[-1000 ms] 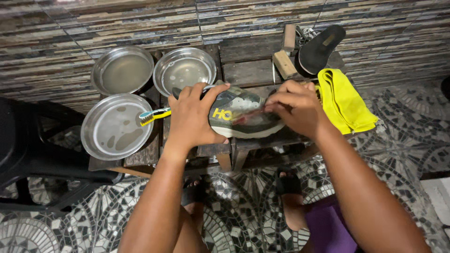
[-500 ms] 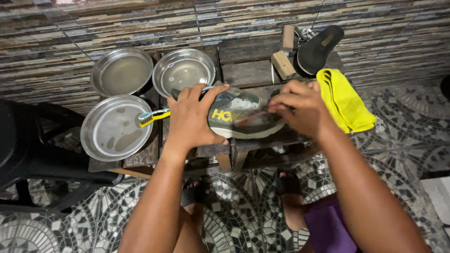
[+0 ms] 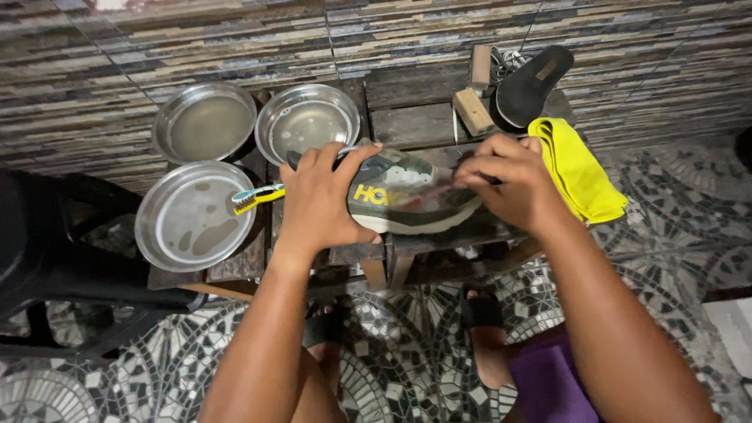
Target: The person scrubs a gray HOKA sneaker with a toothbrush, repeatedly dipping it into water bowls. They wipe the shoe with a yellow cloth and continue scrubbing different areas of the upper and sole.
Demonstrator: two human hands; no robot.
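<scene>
Sneaker (image 3: pixel 411 200) lies on its side near the table's (image 3: pixel 415 121) front edge, left hand (image 3: pixel 321 200) clamped over its heel, right hand (image 3: pixel 505 184) pinched shut on something blurred at the toe. Pressing hard could slide it off that edge.
</scene>
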